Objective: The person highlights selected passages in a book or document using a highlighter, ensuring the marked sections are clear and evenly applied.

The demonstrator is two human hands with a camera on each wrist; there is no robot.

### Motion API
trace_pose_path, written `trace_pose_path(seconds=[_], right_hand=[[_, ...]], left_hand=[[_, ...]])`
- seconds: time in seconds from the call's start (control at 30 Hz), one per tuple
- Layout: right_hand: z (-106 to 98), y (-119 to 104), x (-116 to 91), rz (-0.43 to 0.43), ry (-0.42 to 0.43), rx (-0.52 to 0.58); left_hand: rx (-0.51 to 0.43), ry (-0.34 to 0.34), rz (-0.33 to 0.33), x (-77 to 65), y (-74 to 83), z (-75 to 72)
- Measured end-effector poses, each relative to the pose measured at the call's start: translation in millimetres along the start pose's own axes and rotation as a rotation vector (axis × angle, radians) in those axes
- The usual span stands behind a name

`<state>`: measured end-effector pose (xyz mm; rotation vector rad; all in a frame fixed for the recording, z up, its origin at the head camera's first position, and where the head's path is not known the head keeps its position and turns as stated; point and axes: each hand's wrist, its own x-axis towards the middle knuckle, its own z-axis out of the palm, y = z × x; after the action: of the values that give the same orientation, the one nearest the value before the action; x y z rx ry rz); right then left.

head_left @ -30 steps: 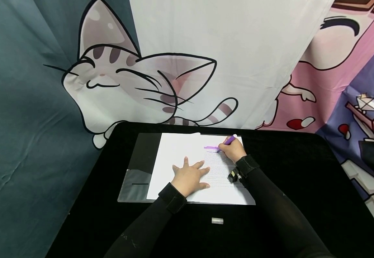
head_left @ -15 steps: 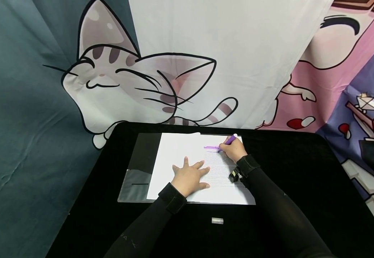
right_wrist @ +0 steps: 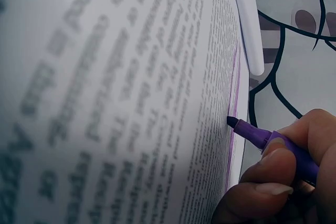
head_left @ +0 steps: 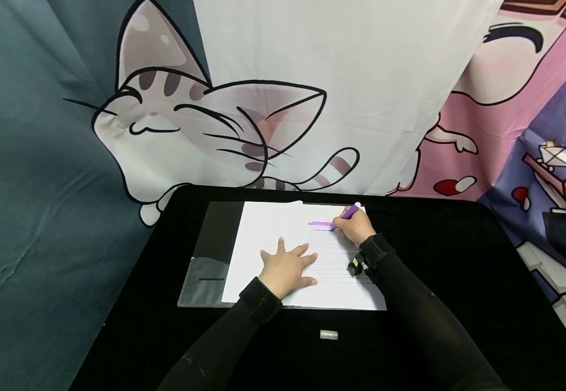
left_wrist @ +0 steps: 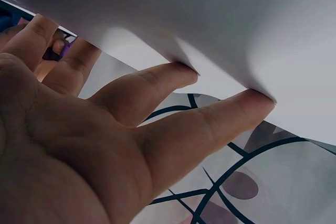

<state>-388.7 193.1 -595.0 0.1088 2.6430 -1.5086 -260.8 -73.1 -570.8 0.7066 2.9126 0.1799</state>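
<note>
My right hand (head_left: pixel 355 226) pinches a purple highlighter (head_left: pixel 350 211) by its barrel, the white end pointing up and away. In the right wrist view the dark chisel tip of the highlighter (right_wrist: pixel 253 134) meets the printed page (right_wrist: pixel 131 103), and purple lines run along the text near the top. My left hand (head_left: pixel 285 269) lies with fingers spread across the white sheets (head_left: pixel 263 233), touching both the blank left page and the edge of the printed one. The left wrist view shows the fingertips of the left hand (left_wrist: pixel 105 108) on the paper.
Under the sheets lies an open folder with a dark and clear cover (head_left: pixel 209 279). A small translucent cylindrical piece, perhaps a cap (head_left: pixel 329 335), lies on the black table (head_left: pixel 439 233) near the front. Printed cartoon cloth (head_left: pixel 283 136) hangs behind the table.
The right hand and highlighter have shifted slightly to the right along a line near the top of the printed page. The left hand stays in place.
</note>
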Motion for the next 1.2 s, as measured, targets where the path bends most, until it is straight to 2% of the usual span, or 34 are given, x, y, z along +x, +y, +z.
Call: trace_pose_path(seconds=[0.17,0.33,0.4,0.57,0.63,0.73,1.0,1.2], right_hand=[[-3.0,-7.7,-4.7,0.010,-0.010,-0.012],[-8.8,-39.3,-31.4,0.010,-0.021,0.017],[-8.9,-31.7,-27.5,-0.021,-0.019,0.042],[-8.3,-31.3,-27.8,-0.041,-0.006,0.048],[-9.7,-46.5,-38.6,-0.012,-0.002,0.027],[-10.6,-53.0,-44.6,0.002,0.006,0.005],[-12.0,-57.1,-50.7,0.002,0.021,-0.040],[-13.9,-57.6,-51.1,-0.009,0.000,-0.043]], left_hand=[[-0.012,0.006,0.000,-0.4,-0.1,1.1],[-0.020,0.013,0.007,-1.2,0.3,1.0],[-0.018,0.016,0.010,-1.1,0.3,1.1],[-0.009,0.021,0.011,-0.3,-0.5,2.3],[-0.009,0.019,0.011,0.0,-0.8,2.4],[-0.012,0.016,0.011,-0.1,-0.6,2.1],[-0.009,0.014,0.005,-0.3,0.4,0.9],[-0.003,0.012,0.007,-0.3,-0.1,1.4]])
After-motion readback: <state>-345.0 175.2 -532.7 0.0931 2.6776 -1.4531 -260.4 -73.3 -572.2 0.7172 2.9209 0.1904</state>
